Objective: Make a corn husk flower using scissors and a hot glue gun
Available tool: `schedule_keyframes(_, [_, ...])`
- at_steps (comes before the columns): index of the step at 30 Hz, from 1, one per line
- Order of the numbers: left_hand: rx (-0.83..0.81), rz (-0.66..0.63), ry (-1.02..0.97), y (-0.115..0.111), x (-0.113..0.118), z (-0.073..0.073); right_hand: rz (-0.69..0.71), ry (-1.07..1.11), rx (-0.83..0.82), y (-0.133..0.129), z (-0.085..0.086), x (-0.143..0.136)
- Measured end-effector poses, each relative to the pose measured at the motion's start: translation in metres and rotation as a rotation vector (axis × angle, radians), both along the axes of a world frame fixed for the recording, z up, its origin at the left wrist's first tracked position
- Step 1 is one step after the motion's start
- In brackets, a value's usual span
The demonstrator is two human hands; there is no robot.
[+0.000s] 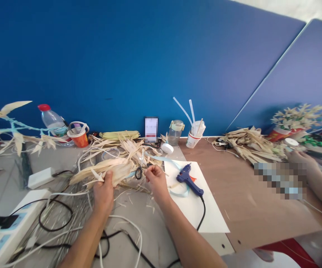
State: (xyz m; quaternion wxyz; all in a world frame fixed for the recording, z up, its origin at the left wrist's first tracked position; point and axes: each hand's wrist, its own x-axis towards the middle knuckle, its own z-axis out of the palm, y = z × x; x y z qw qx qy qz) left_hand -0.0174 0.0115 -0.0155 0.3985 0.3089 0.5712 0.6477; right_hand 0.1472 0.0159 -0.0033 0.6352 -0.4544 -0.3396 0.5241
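My left hand [104, 190] grips a pale dried corn husk [121, 172], thumb on top, at the near side of a husk pile. To its right, my right hand [155, 181] has its fingers curled in a pinch, and whatever is between them is hidden. Close by its fingertips are black-handled scissors [139, 172], their blades pointing away over the pile; whether the fingers touch the second handle I cannot tell. A blue hot glue gun [188, 179] lies on a white sheet [212, 214] to the right, beside a light blue ribbon [181, 192].
A power strip [21, 214] and tangled cables occupy the left front. Along the wall stand a plastic bottle [53, 121], a red paper cup [81, 139], a phone [151, 128], a jar [175, 132] and a cup holding glue sticks [193, 139]. At right is another person's hand [299, 162].
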Motion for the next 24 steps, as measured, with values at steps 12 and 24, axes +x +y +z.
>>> schedule_keyframes(12, [-0.004,0.034,0.148,0.001,0.0,-0.005,-0.107,-0.396,0.119,0.007,0.001,0.019])
schedule_keyframes(24, [0.082,-0.092,-0.077,0.004,0.011,-0.009,-0.013,-0.453,0.175,0.002,-0.003,0.007])
